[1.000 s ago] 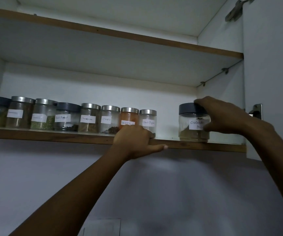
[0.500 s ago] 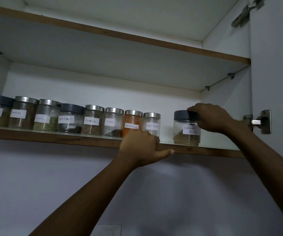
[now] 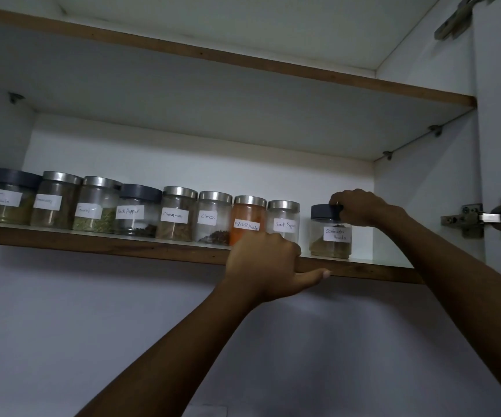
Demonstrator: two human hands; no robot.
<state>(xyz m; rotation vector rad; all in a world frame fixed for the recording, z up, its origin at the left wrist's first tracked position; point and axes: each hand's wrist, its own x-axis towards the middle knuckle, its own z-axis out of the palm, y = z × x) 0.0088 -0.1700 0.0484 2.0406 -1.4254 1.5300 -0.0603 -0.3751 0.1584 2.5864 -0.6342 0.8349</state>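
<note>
A glass jar labelled coriander powder point(image 3: 330, 236), with a dark lid, stands on the cupboard shelf point(image 3: 122, 246) at the right end of a jar row. My right hand point(image 3: 359, 207) grips its lid from the right, fingers curled over the rim. My left hand point(image 3: 265, 263) holds the shelf's front edge, fingers curled over the top and thumb stretched along the underside, in front of the red chilli powder jar point(image 3: 247, 218) and a black pepper jar point(image 3: 283, 219).
Several more labelled spice jars line the shelf to the left, among them cloves point(image 3: 213, 218), cinnamon point(image 3: 177, 213) and fennel point(image 3: 97, 206). An upper shelf point(image 3: 243, 60) hangs above. The open cupboard door with its hinge point(image 3: 484, 219) stands at the right.
The coriander jar has slid left along the shelf, closer to the black pepper jar, with my right hand on its lid. My left hand stays on the shelf edge.
</note>
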